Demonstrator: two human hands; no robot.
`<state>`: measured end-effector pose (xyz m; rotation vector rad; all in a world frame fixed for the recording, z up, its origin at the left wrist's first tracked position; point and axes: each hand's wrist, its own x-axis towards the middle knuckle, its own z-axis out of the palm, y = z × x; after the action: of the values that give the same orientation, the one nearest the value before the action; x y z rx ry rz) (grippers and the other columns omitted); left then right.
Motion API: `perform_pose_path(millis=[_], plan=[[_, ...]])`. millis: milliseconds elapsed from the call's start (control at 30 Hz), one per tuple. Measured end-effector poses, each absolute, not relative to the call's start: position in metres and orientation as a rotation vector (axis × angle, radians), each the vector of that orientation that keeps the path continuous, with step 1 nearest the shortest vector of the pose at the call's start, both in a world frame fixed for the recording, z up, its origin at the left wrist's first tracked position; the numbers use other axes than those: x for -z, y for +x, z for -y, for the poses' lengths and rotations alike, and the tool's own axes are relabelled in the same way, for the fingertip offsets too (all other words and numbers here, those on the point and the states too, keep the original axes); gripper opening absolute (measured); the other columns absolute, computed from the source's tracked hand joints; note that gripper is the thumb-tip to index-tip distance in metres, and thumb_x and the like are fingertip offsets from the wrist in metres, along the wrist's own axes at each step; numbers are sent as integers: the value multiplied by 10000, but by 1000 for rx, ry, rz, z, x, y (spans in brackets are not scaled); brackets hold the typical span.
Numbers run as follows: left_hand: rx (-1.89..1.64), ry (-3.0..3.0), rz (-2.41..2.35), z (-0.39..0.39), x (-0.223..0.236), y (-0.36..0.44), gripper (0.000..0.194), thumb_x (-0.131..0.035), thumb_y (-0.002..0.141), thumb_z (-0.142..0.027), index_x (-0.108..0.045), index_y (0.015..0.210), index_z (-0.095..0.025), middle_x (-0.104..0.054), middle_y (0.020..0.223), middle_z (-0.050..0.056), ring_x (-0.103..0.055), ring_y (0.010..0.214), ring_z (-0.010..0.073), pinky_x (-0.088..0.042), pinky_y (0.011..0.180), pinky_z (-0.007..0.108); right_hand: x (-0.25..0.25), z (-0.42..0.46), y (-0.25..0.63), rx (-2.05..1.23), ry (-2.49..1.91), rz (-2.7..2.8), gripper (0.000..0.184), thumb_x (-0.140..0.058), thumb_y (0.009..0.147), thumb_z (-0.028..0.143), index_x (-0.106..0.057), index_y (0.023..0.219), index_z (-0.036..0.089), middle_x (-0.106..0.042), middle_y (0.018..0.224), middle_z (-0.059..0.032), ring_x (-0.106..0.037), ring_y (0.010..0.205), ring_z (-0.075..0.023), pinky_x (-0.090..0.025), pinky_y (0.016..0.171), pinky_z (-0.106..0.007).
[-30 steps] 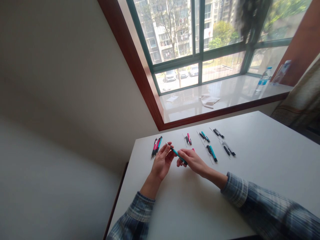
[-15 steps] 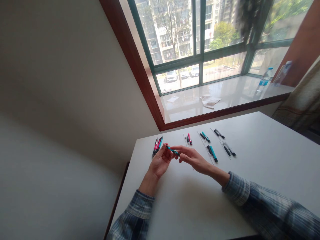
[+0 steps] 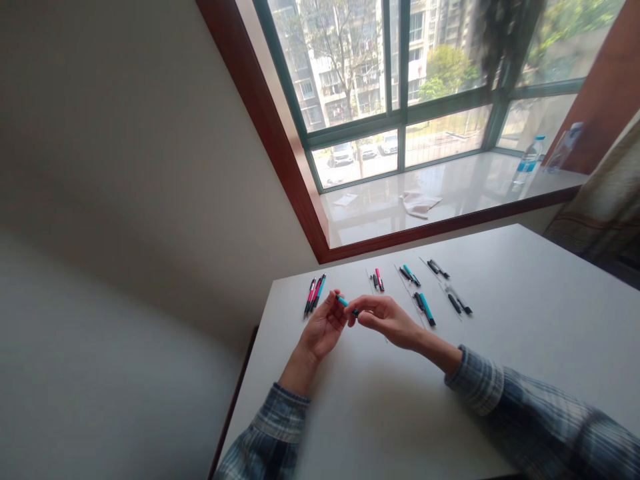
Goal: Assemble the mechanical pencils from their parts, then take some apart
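Your left hand is raised palm up, its wrist angled in from below and its fingers curled inward, the thumb pressed close to them. Your right hand meets it from the side, palm turned down, fingers bent and tips near the left ones, while both forearms emerge from plaid cuffs and converge toward the middle.

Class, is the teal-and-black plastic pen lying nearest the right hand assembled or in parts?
In parts: the teal plastic barrel lies beside a separate black piece on the white table.
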<state>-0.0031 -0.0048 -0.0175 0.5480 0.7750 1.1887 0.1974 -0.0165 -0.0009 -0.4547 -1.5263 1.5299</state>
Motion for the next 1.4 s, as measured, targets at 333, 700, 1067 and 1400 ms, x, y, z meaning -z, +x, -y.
perform_pose_path(millis=[333, 700, 1067, 1400], plan=[[-1197, 724, -917, 2, 18, -11, 341, -856, 784, -314, -720, 1076, -203, -734, 1024, 48, -684, 843, 123, -548, 860, 266, 9, 11, 196, -1661, -511, 918, 404, -650, 918, 579, -746, 1051, 210, -700, 889, -58, -648, 918, -209, -483, 868, -340], [-1289, 1638, -1265, 19, -10, 1, 269, -906, 657, -192, -795, 882, -289, -731, 992, 75, -571, 1181, 331, -357, 1146, 465, 18, 3, 195, -1720, -752, 686, 494, -749, 810, 637, -756, 928, 157, -704, 731, -52, -662, 777, -188, -491, 836, -325], [-1338, 1435, -1463, 3, 8, -15, 197, -893, 668, -236, -809, 836, -298, -764, 904, 62, -646, 942, 307, -470, 921, 364, 19, 5, 196, -1685, -902, 800, 507, -699, 846, 628, -666, 1135, 213, -737, 990, -80, -619, 767, -171, -464, 673, -288], [-1231, 1854, -1808, -1, 13, -26, 33, -804, 760, -277, -798, 791, -285, -625, 842, 82, -546, 986, 314, -442, 928, 381, 26, 7, 194, -1726, -890, 1045, 531, -627, 875, 671, -715, 1059, 181, -698, 950, -75, -591, 731, -142, -443, 666, -277]])
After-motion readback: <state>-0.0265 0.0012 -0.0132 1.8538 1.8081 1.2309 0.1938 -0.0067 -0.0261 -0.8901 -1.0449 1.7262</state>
